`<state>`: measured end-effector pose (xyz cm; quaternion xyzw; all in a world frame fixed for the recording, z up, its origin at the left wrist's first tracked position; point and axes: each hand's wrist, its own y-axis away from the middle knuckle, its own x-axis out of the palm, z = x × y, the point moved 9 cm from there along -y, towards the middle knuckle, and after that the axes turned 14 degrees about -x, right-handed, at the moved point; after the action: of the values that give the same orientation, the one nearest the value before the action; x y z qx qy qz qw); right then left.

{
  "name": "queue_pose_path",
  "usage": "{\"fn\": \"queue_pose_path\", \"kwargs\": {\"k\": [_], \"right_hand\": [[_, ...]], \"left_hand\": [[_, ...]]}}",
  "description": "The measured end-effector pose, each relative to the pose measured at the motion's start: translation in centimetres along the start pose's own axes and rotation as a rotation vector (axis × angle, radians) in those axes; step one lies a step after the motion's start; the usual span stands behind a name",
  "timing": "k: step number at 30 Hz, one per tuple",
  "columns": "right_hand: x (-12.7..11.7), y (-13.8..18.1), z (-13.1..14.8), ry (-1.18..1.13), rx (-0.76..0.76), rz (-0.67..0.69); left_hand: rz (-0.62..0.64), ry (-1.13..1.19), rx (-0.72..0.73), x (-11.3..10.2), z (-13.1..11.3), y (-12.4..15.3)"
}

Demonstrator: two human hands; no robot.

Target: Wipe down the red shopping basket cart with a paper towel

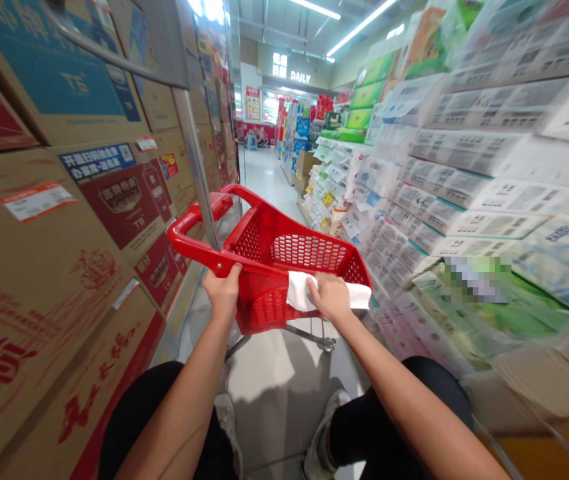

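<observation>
In front of me in the aisle stands a red plastic shopping cart (309, 250) with a perforated basket and a looped handle at its left end. My left hand (222, 290) is closed around the lower part of the cart's side near the handle, thumb on top of the rim. My right hand (332, 295) presses a white cloth (300, 291) against the cart's near upper rim. One end of the cloth sticks out to the right of the fingers. The undersides of both hands are partly hidden.
Stacked cardboard boxes (119, 200) wall the left side, with a metal post (197, 160) before them. On the right rise piles of plastic-wrapped paper packs (444, 193). A tiled floor (264, 167) runs ahead between shelves. The cart's caster (326, 344) rests near my feet.
</observation>
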<state>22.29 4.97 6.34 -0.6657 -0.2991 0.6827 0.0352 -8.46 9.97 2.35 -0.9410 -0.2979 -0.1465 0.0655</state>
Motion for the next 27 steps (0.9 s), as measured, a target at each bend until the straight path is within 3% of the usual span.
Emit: {"fn": "queue_pose_path", "kwargs": {"k": [5,10,13,21,24,27], "right_hand": [[0.2,4.5,-8.0,0.075,0.119,0.032],[-0.4,6.0,-9.7,0.134,0.234,-0.046],[-0.5,4.0,-6.4,0.103,0.23,-0.069],[-2.7,-8.2,11.8,-0.228,-0.055,-0.112],[-2.9,-10.0,14.2,-0.298,-0.135,-0.058],[-1.8,-9.3,12.9,-0.29,-0.143,0.033]], "left_hand": [[-0.013,-0.012,-0.015,-0.1,0.6,-0.7],[0.013,-0.026,0.055,0.7,-0.2,1.1],[0.021,-0.034,0.089,1.2,-0.6,2.1],[0.042,-0.072,0.079,1.9,-0.8,2.9],[0.046,-0.071,0.082,1.5,-0.8,2.0],[0.014,-0.101,0.084,0.8,-0.6,0.6]]}}
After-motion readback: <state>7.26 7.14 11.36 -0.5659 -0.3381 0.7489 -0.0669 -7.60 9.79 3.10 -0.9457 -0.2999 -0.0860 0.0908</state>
